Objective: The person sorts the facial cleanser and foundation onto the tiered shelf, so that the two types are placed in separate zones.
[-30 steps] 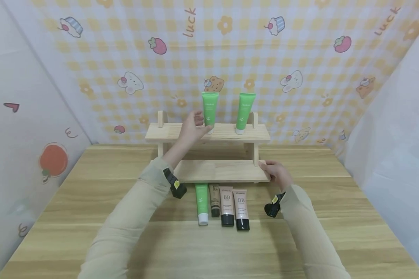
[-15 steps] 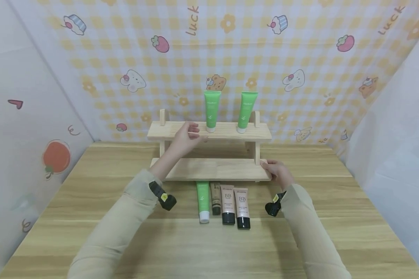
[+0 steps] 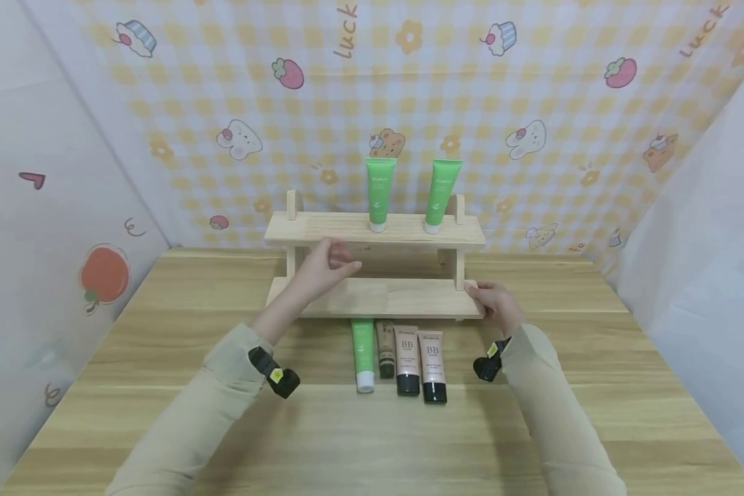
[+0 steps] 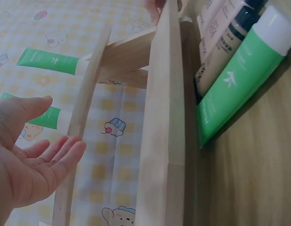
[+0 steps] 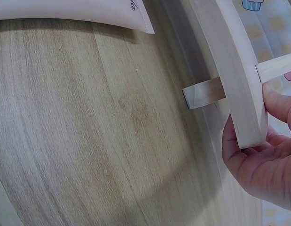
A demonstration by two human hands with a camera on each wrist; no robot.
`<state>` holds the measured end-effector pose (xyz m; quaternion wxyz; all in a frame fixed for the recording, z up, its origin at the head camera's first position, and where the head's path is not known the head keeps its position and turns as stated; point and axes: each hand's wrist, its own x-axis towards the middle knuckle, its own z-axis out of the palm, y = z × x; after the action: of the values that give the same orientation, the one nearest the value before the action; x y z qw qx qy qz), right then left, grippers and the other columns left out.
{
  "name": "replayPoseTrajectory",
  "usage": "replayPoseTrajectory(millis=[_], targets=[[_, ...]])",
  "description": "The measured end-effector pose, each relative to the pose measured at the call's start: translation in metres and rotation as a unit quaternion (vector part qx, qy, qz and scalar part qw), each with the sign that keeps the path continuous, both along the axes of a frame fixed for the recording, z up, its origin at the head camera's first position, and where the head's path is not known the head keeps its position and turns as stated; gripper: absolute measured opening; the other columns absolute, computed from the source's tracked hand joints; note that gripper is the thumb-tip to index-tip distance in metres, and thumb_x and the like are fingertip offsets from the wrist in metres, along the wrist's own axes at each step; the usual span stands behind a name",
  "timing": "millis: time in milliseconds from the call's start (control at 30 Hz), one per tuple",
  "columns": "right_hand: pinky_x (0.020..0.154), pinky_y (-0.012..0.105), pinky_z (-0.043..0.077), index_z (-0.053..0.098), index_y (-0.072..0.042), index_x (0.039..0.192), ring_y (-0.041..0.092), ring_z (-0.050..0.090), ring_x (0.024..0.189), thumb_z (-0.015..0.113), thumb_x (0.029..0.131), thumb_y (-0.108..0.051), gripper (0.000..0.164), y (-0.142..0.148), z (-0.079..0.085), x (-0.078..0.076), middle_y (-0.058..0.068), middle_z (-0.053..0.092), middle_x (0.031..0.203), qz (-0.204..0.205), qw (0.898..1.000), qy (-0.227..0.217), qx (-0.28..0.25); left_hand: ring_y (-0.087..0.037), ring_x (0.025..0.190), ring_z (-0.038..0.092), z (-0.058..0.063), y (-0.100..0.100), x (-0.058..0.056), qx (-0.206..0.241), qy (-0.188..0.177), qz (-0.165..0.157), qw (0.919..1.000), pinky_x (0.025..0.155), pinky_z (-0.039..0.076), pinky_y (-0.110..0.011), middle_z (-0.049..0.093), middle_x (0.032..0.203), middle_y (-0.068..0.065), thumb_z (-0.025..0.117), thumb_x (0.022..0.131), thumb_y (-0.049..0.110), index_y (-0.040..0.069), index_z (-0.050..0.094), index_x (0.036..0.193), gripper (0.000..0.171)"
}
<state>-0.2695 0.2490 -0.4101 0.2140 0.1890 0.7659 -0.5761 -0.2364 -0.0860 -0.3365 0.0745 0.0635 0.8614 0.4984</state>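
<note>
A two-tier wooden shelf [image 3: 372, 297] stands at the back of the table. Two green squeeze tubes stand on their white caps on its top board: the left tube [image 3: 380, 194] and the right tube [image 3: 441, 195], which leans a little. My left hand [image 3: 322, 270] hovers in front of the shelf between the two boards, fingers loosely bent and holding nothing; the left wrist view shows its palm [image 4: 37, 174] bare. My right hand [image 3: 497, 303] grips the right end of the lower board, thumb on top and fingers beneath, as the right wrist view shows at the board's end [image 5: 246, 117].
In front of the shelf lie a green tube [image 3: 363, 355], a slim beige tube with a dark cap [image 3: 386, 350] and two pink BB cream tubes, one [image 3: 407, 359] beside the other [image 3: 432, 365]. A checked cloth [image 3: 322, 103] hangs behind the shelf.
My left hand has let go of the left green tube on the top board and drawn back, down and to the left. The right hand keeps its grip on the lower board.
</note>
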Motion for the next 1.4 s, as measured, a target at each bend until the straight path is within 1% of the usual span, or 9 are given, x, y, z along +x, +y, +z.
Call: replayPoseTrajectory(millis=[133, 267, 400, 567, 733, 867, 1000, 1233, 1400], targets=[[0.108, 0.038, 0.035, 0.018, -0.001, 0.144, 0.024, 0.043, 0.121, 0.047, 0.094, -0.028, 0.064, -0.005, 0.011, 0.008, 0.022, 0.031, 0.145, 0.005, 1.0, 0.001, -0.013, -0.029, 0.116, 0.051, -0.008, -0.001, 0.007, -0.006, -0.02, 0.0, 0.9998, 0.096, 0.047, -0.041, 0.053, 0.124, -0.011, 0.061, 0.085, 0.036, 0.008, 0.031, 0.136, 0.065], [0.11, 0.04, 0.033, 0.015, 0.0, 0.144, 0.025, 0.039, 0.125, 0.045, 0.095, -0.027, 0.063, -0.006, 0.014, 0.01, 0.023, 0.026, 0.147, 0.0, 1.0, -0.002, -0.024, -0.03, 0.116, 0.051, -0.015, -0.002, 0.013, -0.021, -0.034, -0.004, 0.9992, 0.095, 0.047, -0.042, 0.053, 0.125, -0.013, 0.06, 0.086, 0.037, 0.006, 0.034, 0.134, 0.063], [0.109, 0.038, 0.033, 0.015, 0.0, 0.144, 0.023, 0.041, 0.121, 0.044, 0.095, -0.025, 0.062, -0.006, 0.014, 0.01, 0.022, 0.027, 0.146, 0.003, 1.0, 0.001, -0.025, -0.033, 0.117, 0.051, -0.023, -0.002, 0.019, -0.032, -0.039, -0.016, 0.9986, 0.093, 0.048, -0.041, 0.052, 0.125, -0.017, 0.059, 0.088, 0.035, 0.002, 0.036, 0.132, 0.06], [0.109, 0.038, 0.034, 0.014, -0.001, 0.145, 0.022, 0.042, 0.119, 0.045, 0.095, -0.027, 0.064, -0.006, 0.015, 0.011, 0.022, 0.026, 0.147, 0.007, 1.0, 0.005, -0.023, -0.033, 0.114, 0.052, -0.029, -0.003, 0.027, -0.047, -0.048, -0.024, 0.9975, 0.09, 0.05, -0.04, 0.053, 0.123, -0.018, 0.058, 0.088, 0.033, 0.001, 0.039, 0.13, 0.056], [0.11, 0.038, 0.033, 0.014, -0.001, 0.145, 0.022, 0.041, 0.121, 0.045, 0.095, -0.028, 0.065, -0.006, 0.014, 0.011, 0.022, 0.025, 0.147, 0.007, 1.0, 0.002, -0.019, -0.027, 0.099, 0.06, -0.035, -0.002, 0.033, -0.056, -0.069, -0.024, 0.9958, 0.08, 0.054, -0.033, 0.056, 0.116, -0.016, 0.06, 0.087, 0.03, 0.002, 0.043, 0.126, 0.051], [0.11, 0.038, 0.032, 0.014, -0.002, 0.145, 0.024, 0.039, 0.124, 0.045, 0.095, -0.029, 0.065, -0.006, 0.015, 0.01, 0.021, 0.026, 0.147, 0.003, 1.0, -0.001, -0.014, -0.024, 0.084, 0.064, -0.041, -0.001, 0.039, -0.059, -0.084, -0.043, 0.9937, 0.071, 0.054, -0.028, 0.061, 0.106, -0.015, 0.061, 0.087, 0.027, -0.001, 0.045, 0.122, 0.048], [0.111, 0.039, 0.031, 0.014, -0.002, 0.145, 0.025, 0.036, 0.128, 0.045, 0.095, -0.027, 0.064, -0.006, 0.015, 0.009, 0.021, 0.024, 0.148, -0.005, 1.0, -0.002, -0.022, -0.024, 0.078, 0.064, -0.046, 0.002, 0.045, -0.071, -0.095, -0.058, 0.9913, 0.067, 0.052, -0.027, 0.063, 0.097, -0.011, 0.062, 0.086, 0.026, 0.0, 0.046, 0.121, 0.046], [0.111, 0.039, 0.03, 0.015, -0.001, 0.145, 0.025, 0.037, 0.126, 0.045, 0.095, -0.025, 0.063, -0.007, 0.013, 0.009, 0.021, 0.024, 0.148, -0.007, 1.0, 0.0, -0.029, -0.021, 0.076, 0.063, -0.054, 0.007, 0.052, -0.082, -0.115, -0.071, 0.9874, 0.065, 0.053, -0.027, 0.063, 0.096, -0.009, 0.063, 0.085, 0.026, -0.001, 0.044, 0.124, 0.051], [0.112, 0.039, 0.03, 0.014, -0.001, 0.145, 0.027, 0.033, 0.13, 0.046, 0.095, -0.026, 0.064, -0.008, 0.011, 0.008, 0.021, 0.024, 0.148, -0.005, 1.0, -0.004, -0.023, -0.017, 0.073, 0.063, -0.062, 0.011, 0.058, -0.088, -0.141, -0.072, 0.9835, 0.069, 0.054, -0.029, 0.062, 0.098, -0.011, 0.065, 0.083, 0.029, -0.001, 0.039, 0.128, 0.06]])
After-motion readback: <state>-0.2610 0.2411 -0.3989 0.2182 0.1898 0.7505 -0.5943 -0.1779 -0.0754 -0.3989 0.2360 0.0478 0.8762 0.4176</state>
